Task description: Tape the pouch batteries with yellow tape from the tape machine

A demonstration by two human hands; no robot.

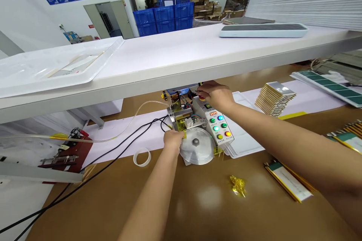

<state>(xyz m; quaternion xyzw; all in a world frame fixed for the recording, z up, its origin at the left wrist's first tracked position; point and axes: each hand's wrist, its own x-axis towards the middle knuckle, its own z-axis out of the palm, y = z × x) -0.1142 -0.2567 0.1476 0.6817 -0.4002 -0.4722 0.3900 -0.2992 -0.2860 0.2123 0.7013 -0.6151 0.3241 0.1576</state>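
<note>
- Left hand [173, 138]: fingers closed, pinching a strip of yellow tape [184, 134] at the edge of the round metal disc [196, 150].
- Right hand [216, 94]: reaches under the white shelf [158, 64] to the top of the small machine [195, 120]; fingers curled, what they grip cannot be told.
- Machine: stands on the brown counter [198, 203], lit buttons [220, 128] on its right face.
- Near it: white tape ring [141, 157] to the left, crumpled yellow scrap [238, 185] in front, black cables [113, 150] leading left.
</note>
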